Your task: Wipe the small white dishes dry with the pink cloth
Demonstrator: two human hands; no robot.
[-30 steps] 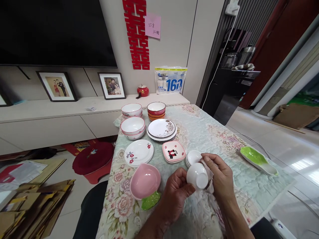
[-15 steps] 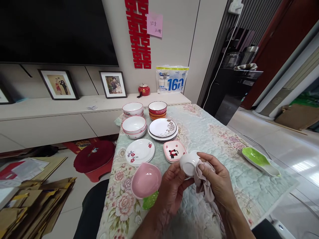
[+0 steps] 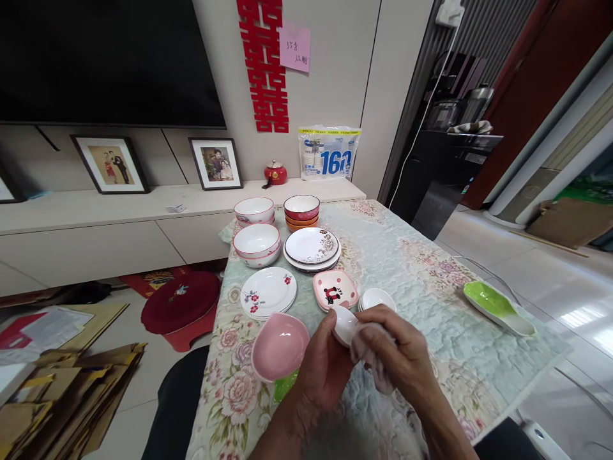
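Observation:
My left hand [image 3: 323, 367] grips a small white dish [image 3: 345, 326] by its rim, its hollow side partly facing me. A pale pink cloth [image 3: 376, 358] is bunched in my right hand [image 3: 400, 348] and pressed against the dish's right edge. Just behind my hands stand more small white dishes [image 3: 378, 298], stacked. To their left lies a pink square plate [image 3: 335, 289] with a cartoon figure. A pink drop-shaped bowl [image 3: 281, 347] sits left of my left hand, partly over a green leaf-like dish [image 3: 286, 386].
Flowered white plates [image 3: 269, 292], larger round plates [image 3: 311, 246], pink-rimmed bowls [image 3: 257, 241] and red and orange bowls [image 3: 302, 211] stand farther back on the cloth-covered table [image 3: 383, 236]. A green-and-white dish [image 3: 498, 308] lies at the right; a red stool [image 3: 181, 303] is at the left.
The small dish in my hands has turned from showing its underside to showing its inside, and has moved lower and left. The small dish stack behind has come into view.

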